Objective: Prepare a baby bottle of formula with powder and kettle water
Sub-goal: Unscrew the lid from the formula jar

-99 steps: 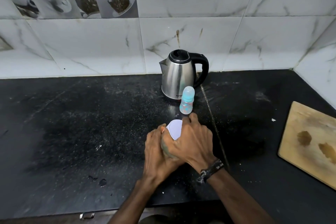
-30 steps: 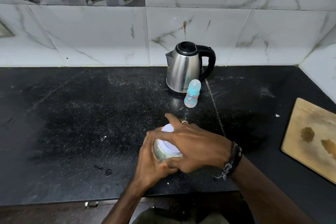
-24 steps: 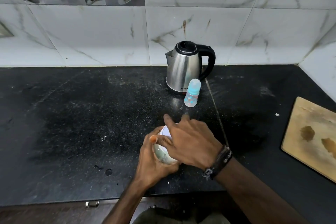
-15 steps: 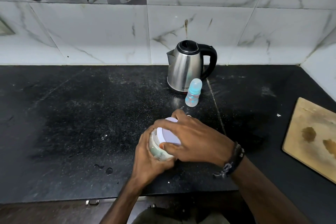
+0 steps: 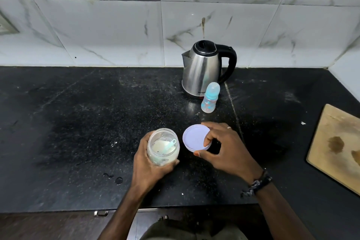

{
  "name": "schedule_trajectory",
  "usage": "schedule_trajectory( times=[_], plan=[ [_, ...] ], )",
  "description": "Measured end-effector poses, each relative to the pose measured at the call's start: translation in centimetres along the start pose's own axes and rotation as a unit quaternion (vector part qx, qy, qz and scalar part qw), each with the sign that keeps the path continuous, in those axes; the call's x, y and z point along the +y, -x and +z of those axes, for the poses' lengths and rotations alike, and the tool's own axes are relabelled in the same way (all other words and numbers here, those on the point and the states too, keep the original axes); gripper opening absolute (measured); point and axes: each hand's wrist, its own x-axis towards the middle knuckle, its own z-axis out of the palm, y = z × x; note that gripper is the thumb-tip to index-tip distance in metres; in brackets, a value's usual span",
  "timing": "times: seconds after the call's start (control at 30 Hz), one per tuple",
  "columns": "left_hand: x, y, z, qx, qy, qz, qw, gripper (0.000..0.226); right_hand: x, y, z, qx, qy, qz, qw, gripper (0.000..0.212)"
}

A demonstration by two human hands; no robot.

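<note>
My left hand [image 5: 150,167] grips a clear powder jar [image 5: 163,146] that stands open on the black counter. White powder and a pale blue scoop [image 5: 169,144] lie inside it. Just to the jar's right, my right hand [image 5: 226,148] holds the jar's white lid [image 5: 195,138] by its rim. Farther back, a small baby bottle [image 5: 210,97] with a blue collar and clear cap stands upright. Right behind it is a steel kettle [image 5: 202,68] with a black lid and handle.
A wooden cutting board [image 5: 339,146] lies at the right edge of the black counter [image 5: 78,122]. Tiled walls close off the back and the right corner. Small water drops [image 5: 115,178] sit near the counter's front edge, left of my left arm.
Both hands were twisting the closed jar. The lid has come off and my right hand has carried it to the right of the open jar.
</note>
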Motion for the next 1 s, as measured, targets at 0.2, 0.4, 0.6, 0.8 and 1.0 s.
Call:
schedule_trajectory(
  times=[0.2, 0.4, 0.6, 0.8, 1.0],
  plan=[
    [-1.1, -0.2, -0.6, 0.026, -0.018, -0.012, 0.999, 0.097, 2.3, 0.3, 4.2, 0.003, 0.013, 0.034, 0.999, 0.029],
    [-2.3, -0.5, -0.7, 0.035, -0.044, -0.027, 0.998, 0.093, 3.8, 0.6, 7.9, -0.011, 0.039, 0.023, 0.999, 0.03],
    [-3.3, -0.9, -1.0, 0.023, -0.066, -0.032, 0.997, 0.099, 4.5, 0.8, 9.7, -0.039, 0.062, 0.028, 0.997, 0.042],
    [-3.1, -0.7, -0.8, 0.012, -0.053, -0.022, 0.998, 0.094, 5.0, 0.9, 10.3, -0.06, 0.091, 0.044, 0.993, 0.049],
    [-3.5, -0.4, -0.9, 0.012, -0.055, -0.037, 0.998, 0.118, 4.9, 0.9, 10.1, -0.078, 0.114, 0.049, 0.989, 0.066]
  ],
)
